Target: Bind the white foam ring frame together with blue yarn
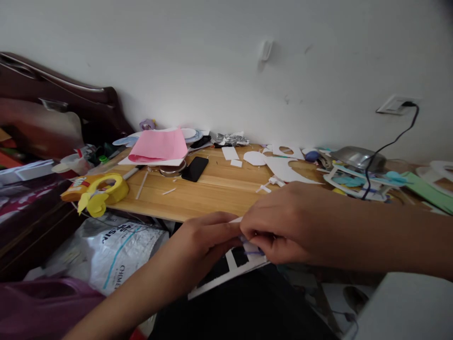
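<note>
My left hand (205,236) and my right hand (283,222) meet at the near edge of a wooden table (212,189). Both are closed in a pinch on a small white piece with a purple bit (252,249), held over a white cut-out board (226,271) that lies on my lap. The fingers cover most of the small piece. My right forearm reaches in from the right side.
On the table lie a pink paper sheet (159,144), a black phone (195,168), white foam cut-outs (283,167), a metal bowl (357,156) and a black cable (389,141) from a wall socket. A yellow foam shape (102,191) sits at the left edge, a plastic bag (106,250) below.
</note>
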The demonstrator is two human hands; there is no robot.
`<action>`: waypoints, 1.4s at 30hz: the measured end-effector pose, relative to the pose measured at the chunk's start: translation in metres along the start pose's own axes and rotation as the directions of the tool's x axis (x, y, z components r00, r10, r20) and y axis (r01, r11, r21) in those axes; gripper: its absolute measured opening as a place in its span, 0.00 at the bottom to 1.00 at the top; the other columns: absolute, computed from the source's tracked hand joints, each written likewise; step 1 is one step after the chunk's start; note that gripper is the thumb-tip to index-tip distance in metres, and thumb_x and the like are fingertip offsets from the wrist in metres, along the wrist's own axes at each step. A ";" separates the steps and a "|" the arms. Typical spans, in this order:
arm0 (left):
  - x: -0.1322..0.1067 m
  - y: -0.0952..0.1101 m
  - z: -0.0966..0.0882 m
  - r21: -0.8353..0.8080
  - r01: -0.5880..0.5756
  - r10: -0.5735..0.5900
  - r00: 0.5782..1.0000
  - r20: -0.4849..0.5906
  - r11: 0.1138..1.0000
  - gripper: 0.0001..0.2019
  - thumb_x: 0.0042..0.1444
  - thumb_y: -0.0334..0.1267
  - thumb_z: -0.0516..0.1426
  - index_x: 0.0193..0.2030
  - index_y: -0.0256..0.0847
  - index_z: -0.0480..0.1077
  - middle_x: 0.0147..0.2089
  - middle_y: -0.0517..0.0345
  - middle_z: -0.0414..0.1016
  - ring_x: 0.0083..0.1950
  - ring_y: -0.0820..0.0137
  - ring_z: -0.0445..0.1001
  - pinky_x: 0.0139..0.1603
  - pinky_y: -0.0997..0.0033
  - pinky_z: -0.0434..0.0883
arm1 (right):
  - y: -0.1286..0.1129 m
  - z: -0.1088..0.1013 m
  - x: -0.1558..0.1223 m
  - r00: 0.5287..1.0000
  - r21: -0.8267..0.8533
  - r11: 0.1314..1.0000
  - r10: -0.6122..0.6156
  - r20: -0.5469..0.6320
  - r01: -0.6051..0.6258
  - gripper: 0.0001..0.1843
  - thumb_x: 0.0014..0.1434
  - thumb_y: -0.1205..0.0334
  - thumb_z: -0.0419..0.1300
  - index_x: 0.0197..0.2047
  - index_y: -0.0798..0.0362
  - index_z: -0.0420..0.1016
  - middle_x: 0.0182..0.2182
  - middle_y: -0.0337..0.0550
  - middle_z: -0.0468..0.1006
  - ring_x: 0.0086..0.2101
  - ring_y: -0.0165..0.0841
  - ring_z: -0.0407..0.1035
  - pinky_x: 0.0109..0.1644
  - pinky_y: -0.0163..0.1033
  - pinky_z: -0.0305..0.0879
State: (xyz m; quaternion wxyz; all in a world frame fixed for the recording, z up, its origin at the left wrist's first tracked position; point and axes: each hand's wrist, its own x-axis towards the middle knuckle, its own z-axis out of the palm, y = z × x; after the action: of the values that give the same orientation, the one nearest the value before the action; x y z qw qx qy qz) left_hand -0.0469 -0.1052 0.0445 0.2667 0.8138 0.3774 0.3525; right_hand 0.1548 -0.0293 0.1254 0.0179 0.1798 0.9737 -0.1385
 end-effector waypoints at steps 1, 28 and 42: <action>-0.001 0.000 0.000 -0.006 0.001 -0.001 1.000 0.003 1.000 0.12 0.68 0.28 0.54 0.50 0.42 0.77 0.44 0.55 0.78 0.43 0.74 0.76 0.43 0.78 0.70 | 0.002 0.002 -0.002 1.000 0.023 1.000 -0.010 -0.022 0.011 0.07 0.57 0.69 0.56 0.28 0.51 0.70 0.23 0.33 0.71 0.25 0.27 0.63 0.32 0.36 0.52; -0.001 0.002 -0.001 -0.030 -0.038 0.035 0.994 -0.099 0.999 0.21 0.66 0.23 0.53 0.60 0.48 0.73 0.45 0.59 0.80 0.43 0.79 0.77 0.44 0.84 0.71 | 0.010 0.000 -0.005 1.000 0.095 0.995 -0.019 -0.016 0.021 0.04 0.64 0.63 0.59 0.37 0.47 0.75 0.33 0.31 0.79 0.32 0.28 0.70 0.35 0.36 0.54; 0.002 0.003 -0.001 -0.029 -0.037 0.034 0.995 -0.091 0.999 0.19 0.67 0.25 0.53 0.59 0.45 0.74 0.46 0.53 0.81 0.44 0.73 0.79 0.44 0.79 0.73 | 0.008 -0.003 -0.003 1.000 0.080 0.996 0.030 -0.008 -0.030 0.07 0.63 0.63 0.58 0.35 0.49 0.77 0.30 0.36 0.79 0.31 0.30 0.70 0.34 0.37 0.55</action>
State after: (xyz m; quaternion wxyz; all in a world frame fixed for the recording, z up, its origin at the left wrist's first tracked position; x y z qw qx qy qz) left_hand -0.0455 -0.1054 0.0478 0.2556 0.7992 0.3691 0.3996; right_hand 0.1609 -0.0227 0.1267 0.0085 0.1956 0.9647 -0.1761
